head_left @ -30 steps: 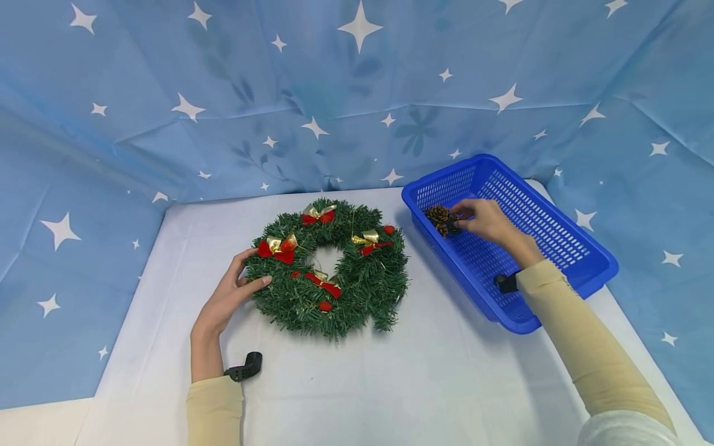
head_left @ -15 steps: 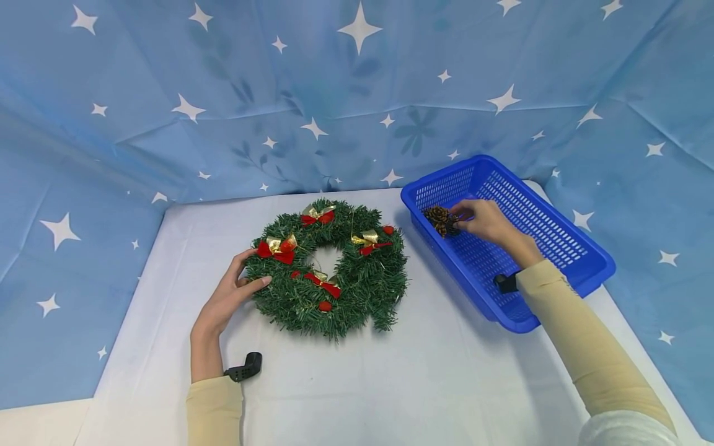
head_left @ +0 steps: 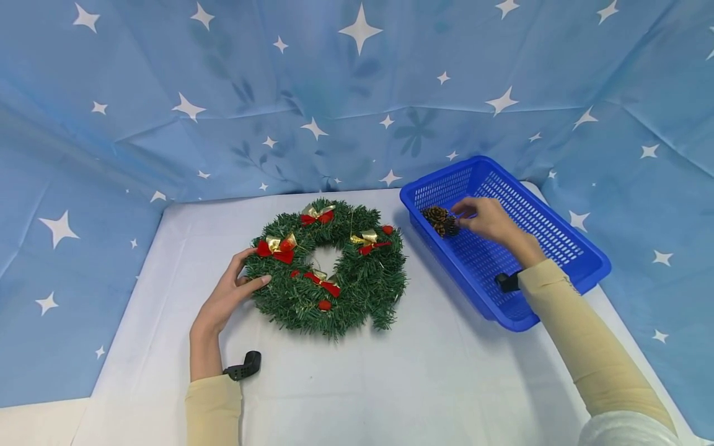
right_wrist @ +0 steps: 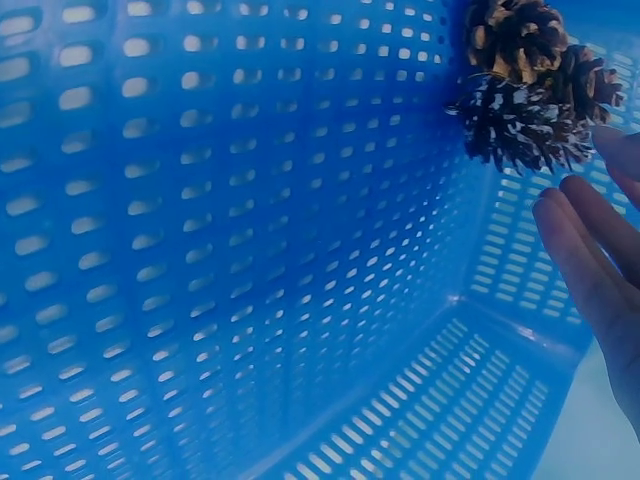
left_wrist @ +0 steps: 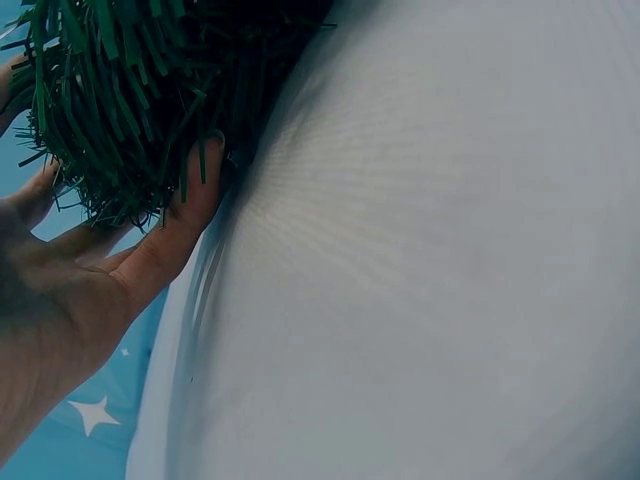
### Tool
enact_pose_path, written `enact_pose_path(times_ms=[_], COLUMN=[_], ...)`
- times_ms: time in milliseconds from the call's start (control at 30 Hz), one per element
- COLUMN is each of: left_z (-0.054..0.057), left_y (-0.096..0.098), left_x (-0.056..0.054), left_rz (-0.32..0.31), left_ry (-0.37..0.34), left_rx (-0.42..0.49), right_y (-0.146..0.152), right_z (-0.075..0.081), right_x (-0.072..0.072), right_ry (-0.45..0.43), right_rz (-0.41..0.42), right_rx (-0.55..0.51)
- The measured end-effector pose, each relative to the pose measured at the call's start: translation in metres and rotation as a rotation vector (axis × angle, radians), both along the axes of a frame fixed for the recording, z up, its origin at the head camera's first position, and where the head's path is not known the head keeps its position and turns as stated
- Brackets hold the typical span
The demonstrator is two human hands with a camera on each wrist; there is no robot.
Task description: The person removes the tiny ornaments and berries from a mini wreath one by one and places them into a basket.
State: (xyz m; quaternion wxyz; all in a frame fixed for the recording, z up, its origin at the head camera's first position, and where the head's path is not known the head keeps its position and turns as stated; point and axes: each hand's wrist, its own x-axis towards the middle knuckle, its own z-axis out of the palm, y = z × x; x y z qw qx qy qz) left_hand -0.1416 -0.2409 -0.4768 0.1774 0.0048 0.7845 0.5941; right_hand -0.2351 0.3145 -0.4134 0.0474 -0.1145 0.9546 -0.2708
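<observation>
Site: staged tabletop set-up, studio-type. Evid.: blue star-print cloth backdrop point(head_left: 334, 80), creased, hung at rear & both sides; white-covered tbl. point(head_left: 357, 384) set within; blk. wrist-worn units point(head_left: 245, 367) at L & R. Type of surrounding bldg. can't be det'd.

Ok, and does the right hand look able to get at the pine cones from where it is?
Probably yes: the right hand is inside the blue basket, its fingers close by the pine cones, with nothing visible in the way.
</observation>
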Motion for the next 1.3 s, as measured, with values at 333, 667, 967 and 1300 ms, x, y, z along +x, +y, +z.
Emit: enact_pose_path(times_ms=[333, 667, 967, 1300], left_z=[0.0, 0.001, 0.002, 0.001], left_y=[0.0, 0.001, 0.001, 0.001], left_x=[-0.001, -0.001, 0.0, 0.001], left_rz=[-0.001, 0.004, 0.006, 0.007], left_ry=[0.002, -0.003, -0.002, -0.004], left_rx=[0.002, 0.0, 0.004, 0.004], right_y=[-0.003, -0.012, -0.02, -0.029], right_z=[0.006, 0.022, 0.035, 0.041], right_x=[0.002, 0.015, 0.025, 0.034], right_ry=[0.016, 0.034, 0.065, 0.119], right_rz=[0.004, -0.016, -0.015, 0.003], right_rx=[-0.01, -0.068, -0.117, -0.108])
